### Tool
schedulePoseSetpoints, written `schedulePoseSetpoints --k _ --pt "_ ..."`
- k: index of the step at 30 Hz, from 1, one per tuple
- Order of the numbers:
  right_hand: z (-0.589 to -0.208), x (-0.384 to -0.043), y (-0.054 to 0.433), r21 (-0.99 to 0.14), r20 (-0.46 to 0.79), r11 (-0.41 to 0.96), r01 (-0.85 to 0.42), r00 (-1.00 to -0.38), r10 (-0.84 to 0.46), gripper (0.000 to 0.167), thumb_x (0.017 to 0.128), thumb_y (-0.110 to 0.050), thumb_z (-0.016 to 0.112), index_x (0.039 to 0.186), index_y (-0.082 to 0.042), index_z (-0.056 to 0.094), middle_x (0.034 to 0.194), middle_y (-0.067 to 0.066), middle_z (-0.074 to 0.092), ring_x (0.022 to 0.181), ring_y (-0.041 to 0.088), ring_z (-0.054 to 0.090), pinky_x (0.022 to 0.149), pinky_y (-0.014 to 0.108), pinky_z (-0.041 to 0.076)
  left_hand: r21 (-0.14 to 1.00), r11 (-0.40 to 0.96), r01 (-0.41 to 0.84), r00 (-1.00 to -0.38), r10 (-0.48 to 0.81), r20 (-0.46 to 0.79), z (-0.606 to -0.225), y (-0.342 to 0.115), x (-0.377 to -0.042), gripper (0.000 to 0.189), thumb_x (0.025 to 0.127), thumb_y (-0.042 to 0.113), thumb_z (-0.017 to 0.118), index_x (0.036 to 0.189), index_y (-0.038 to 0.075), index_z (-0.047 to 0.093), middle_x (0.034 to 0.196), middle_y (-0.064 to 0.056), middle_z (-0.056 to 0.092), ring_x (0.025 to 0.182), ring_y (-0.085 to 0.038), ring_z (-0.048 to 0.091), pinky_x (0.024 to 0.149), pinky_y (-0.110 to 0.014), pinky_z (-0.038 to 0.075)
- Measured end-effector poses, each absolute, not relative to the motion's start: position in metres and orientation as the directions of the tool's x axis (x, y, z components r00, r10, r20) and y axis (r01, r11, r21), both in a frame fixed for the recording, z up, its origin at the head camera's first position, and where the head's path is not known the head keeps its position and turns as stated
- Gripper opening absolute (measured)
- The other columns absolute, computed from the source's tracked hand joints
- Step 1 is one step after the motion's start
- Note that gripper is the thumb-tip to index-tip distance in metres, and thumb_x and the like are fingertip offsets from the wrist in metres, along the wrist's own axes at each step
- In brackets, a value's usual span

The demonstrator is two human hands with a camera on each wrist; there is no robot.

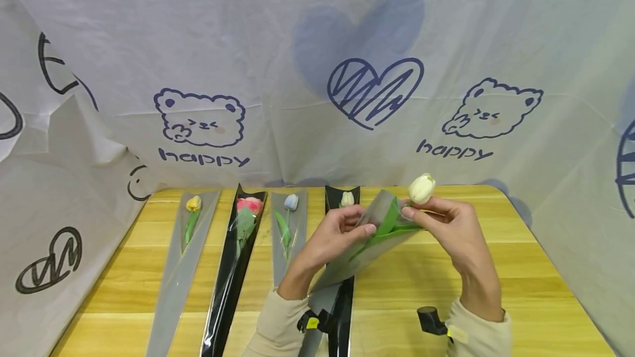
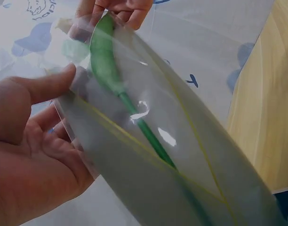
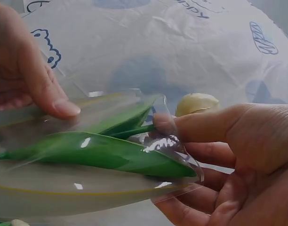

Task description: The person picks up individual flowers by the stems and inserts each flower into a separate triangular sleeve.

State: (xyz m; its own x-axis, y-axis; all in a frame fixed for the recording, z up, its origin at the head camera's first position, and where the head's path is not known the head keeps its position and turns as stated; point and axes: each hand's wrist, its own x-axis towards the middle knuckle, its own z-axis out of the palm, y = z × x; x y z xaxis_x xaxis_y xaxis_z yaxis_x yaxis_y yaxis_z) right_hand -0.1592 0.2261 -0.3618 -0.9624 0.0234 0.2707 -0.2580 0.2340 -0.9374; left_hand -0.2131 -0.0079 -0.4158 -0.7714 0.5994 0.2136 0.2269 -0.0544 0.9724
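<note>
A white artificial tulip (image 1: 421, 188) pokes out of the open end of a clear-and-grey flower sleeve (image 1: 342, 263), which is held tilted above the table. Its green leaves (image 3: 97, 150) and stem lie inside the film. My left hand (image 1: 329, 241) pinches the sleeve's side edge between thumb and fingers, as the left wrist view shows (image 2: 36, 146). At the sleeve's mouth, my right hand (image 1: 453, 230) pinches the stem just below the bloom, with thumb on top and fingers behind the film. Part of the right fingers shows through the film.
Several wrapped flowers lie side by side on the wooden table (image 1: 407, 291): a yellow tulip (image 1: 194, 203), a pink flower (image 1: 249, 206) in black wrap, a blue tulip (image 1: 291, 201), and a white tulip (image 1: 347, 198) in black wrap, partly behind my left hand. A printed cloth (image 1: 283, 142) hangs behind.
</note>
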Motion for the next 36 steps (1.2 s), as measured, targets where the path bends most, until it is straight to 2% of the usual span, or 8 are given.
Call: schedulePoseSetpoints --k 4,7,11,17,23,26,30,36 --pt "-0.36 -0.159 0.227 -0.951 0.25 0.212 -0.225 -0.964 0.095 0.013 0.092 -0.009 0.079 0.102 -0.001 0.079 0.103 0.0 0.077 0.094 0.011 0.071 0.08 0.023 0.056 0.974 -0.032 0.223 -0.725 0.662 0.188 -0.42 -0.011 -0.215 0.037 0.103 0.015 0.065 0.137 0.003 0.061 0.118 -0.013 0.072 0.097 -0.014 0.069 0.082 -0.029 0.054" --pt "-0.359 -0.159 0.228 -0.964 0.235 0.164 -0.209 -0.96 0.156 0.008 0.09 -0.009 0.08 0.097 -0.005 0.079 0.101 -0.001 0.076 0.093 0.009 0.072 0.079 0.022 0.056 0.972 -0.014 0.237 -0.681 0.71 0.176 -0.425 -0.012 -0.218 0.041 0.102 0.012 0.066 0.141 0.003 0.058 0.115 -0.013 0.072 0.091 -0.013 0.067 0.079 -0.028 0.053" --pt "-0.358 -0.158 0.229 -0.97 0.23 0.129 -0.206 -0.95 0.21 0.015 0.09 -0.01 0.081 0.099 0.002 0.078 0.1 -0.003 0.074 0.091 0.009 0.073 0.075 0.021 0.056 0.957 0.047 0.285 -0.654 0.74 0.158 -0.432 -0.009 -0.22 0.037 0.098 0.009 0.071 0.134 0.003 0.062 0.103 -0.008 0.07 0.083 -0.011 0.063 0.077 -0.027 0.051" --pt "-0.356 -0.158 0.228 -0.972 0.234 0.082 -0.22 -0.939 0.252 0.016 0.088 -0.008 0.082 0.097 0.004 0.078 0.097 0.0 0.074 0.081 0.009 0.072 0.063 0.021 0.054 0.944 0.116 0.31 -0.645 0.755 0.12 -0.437 0.0 -0.22 0.043 0.089 0.01 0.081 0.127 0.003 0.062 0.103 -0.001 0.066 0.087 -0.009 0.061 0.083 -0.027 0.051" --pt "-0.355 -0.153 0.234 -0.956 0.277 0.142 -0.257 -0.95 0.145 0.015 0.092 -0.01 0.078 0.103 -0.001 0.079 0.105 0.001 0.077 0.093 0.01 0.071 0.072 0.021 0.056 0.928 0.181 0.326 -0.676 0.731 0.095 -0.436 0.0 -0.217 0.048 0.086 0.015 0.085 0.126 0.005 0.061 0.103 0.001 0.065 0.087 -0.009 0.061 0.082 -0.027 0.05" --pt "-0.355 -0.15 0.239 -0.939 0.315 0.172 -0.299 -0.946 0.074 0.015 0.094 -0.005 0.075 0.108 0.002 0.078 0.109 0.002 0.077 0.099 0.012 0.07 0.079 0.023 0.056 0.919 0.188 0.347 -0.66 0.745 0.097 -0.435 -0.001 -0.217 0.048 0.087 0.015 0.085 0.128 0.006 0.061 0.102 0.001 0.065 0.087 -0.009 0.061 0.082 -0.026 0.05" --pt "-0.354 -0.146 0.242 -0.929 0.325 0.197 -0.314 -0.945 0.028 0.01 0.093 0.001 0.074 0.101 0.003 0.079 0.104 0.001 0.077 0.095 0.013 0.069 0.079 0.024 0.057 0.915 0.17 0.366 -0.629 0.77 0.109 -0.435 -0.002 -0.217 0.048 0.088 0.014 0.083 0.13 0.005 0.061 0.105 0.0 0.065 0.089 -0.008 0.06 0.083 -0.026 0.05" --pt "-0.353 -0.143 0.241 -0.912 0.272 0.318 -0.258 -0.962 -0.001 0.012 0.093 -0.007 0.077 0.101 0.001 0.08 0.103 -0.003 0.076 0.099 0.01 0.067 0.08 0.024 0.056 0.902 0.154 0.403 -0.601 0.788 0.134 -0.434 -0.002 -0.216 0.044 0.088 0.011 0.083 0.126 0.003 0.062 0.103 -0.001 0.065 0.088 -0.007 0.059 0.082 -0.025 0.05"
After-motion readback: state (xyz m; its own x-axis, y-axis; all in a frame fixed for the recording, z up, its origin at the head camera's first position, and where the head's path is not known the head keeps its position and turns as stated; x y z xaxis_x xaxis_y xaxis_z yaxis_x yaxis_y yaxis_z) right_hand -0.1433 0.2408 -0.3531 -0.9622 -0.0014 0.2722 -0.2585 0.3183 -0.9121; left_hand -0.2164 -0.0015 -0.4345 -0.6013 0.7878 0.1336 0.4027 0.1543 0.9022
